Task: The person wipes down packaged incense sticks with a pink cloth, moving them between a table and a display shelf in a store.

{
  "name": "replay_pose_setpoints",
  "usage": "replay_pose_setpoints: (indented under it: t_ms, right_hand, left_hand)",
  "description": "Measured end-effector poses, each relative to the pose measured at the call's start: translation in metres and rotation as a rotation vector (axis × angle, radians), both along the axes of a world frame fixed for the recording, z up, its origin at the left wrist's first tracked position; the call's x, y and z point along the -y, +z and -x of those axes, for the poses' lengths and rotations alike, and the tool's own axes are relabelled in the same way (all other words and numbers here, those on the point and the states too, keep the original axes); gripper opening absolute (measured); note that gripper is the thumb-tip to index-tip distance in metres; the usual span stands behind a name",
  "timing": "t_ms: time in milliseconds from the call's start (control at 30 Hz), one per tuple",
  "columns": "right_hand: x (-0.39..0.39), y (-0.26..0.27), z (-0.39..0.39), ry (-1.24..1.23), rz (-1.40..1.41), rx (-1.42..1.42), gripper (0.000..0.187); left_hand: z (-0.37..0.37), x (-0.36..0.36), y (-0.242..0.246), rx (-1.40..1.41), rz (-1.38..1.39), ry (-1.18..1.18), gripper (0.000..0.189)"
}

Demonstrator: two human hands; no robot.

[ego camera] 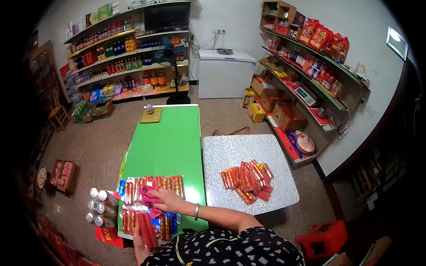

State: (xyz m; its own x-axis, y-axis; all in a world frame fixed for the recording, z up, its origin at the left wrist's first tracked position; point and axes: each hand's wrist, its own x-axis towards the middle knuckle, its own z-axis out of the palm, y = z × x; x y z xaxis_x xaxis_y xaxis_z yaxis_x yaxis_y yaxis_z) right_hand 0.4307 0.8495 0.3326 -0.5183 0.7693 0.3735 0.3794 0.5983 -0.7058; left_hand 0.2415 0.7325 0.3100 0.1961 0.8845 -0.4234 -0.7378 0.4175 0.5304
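My right hand (169, 201), with a bangle at its wrist, grips a crumpled pink cloth (148, 195) over the near part of a green table (166, 143). Below it, close to my body, my left hand (141, 244) holds a pack of red sticks (146, 229), possibly candles. Rows of red-and-gold wrapped packs (171, 183) lie on the table around both hands. Blue and silvery packaging (159, 223) shows beneath and between them. On the speckled table (219, 149) to the right, a loose pile of similar red packs (248, 179) is heaped.
A gold tray (151, 119) with a round purple item (149, 108) sits at the table's far end. Shrink-wrapped cans (101, 206) stand left of the table. A red plastic stool (322, 237) is at right. Stocked shelves (133, 53) and a chest freezer (226, 74) line the back.
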Motion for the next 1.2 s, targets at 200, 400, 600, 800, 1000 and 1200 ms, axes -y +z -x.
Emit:
replay_pose_setpoints:
  t_ms: [200, 400, 600, 800, 1000, 1200]
  right_hand:
    - [0.014, 0.035, -0.001, 0.124, -0.018, -0.182, 0.055]
    - [0.043, 0.052, 0.016, 0.390, -0.182, -0.145, 0.061]
    - [0.057, 0.038, 0.027, 0.567, -0.105, 0.231, 0.058]
    - [0.039, 0.036, 0.028, 0.381, -0.156, 0.220, 0.052]
    - [0.003, 0.025, 0.012, 0.133, -0.169, 0.109, 0.049]
    - [0.043, 0.048, 0.021, 0.399, -0.119, 0.084, 0.051]
  left_hand:
    - [0.022, 0.002, -0.016, -0.160, -0.072, 0.066, 0.048]
    - [0.001, -0.017, -0.004, -0.222, -0.166, 0.180, 0.030]
    - [-0.002, -0.003, -0.005, -0.169, -0.059, 0.258, 0.032]
    - [-0.005, 0.004, 0.000, -0.244, -0.183, 0.118, 0.040]
    - [-0.009, 0.006, 0.004, -0.248, -0.237, 0.027, 0.040]
    - [0.001, -0.002, 0.002, 0.021, -0.140, 0.155, 0.053]
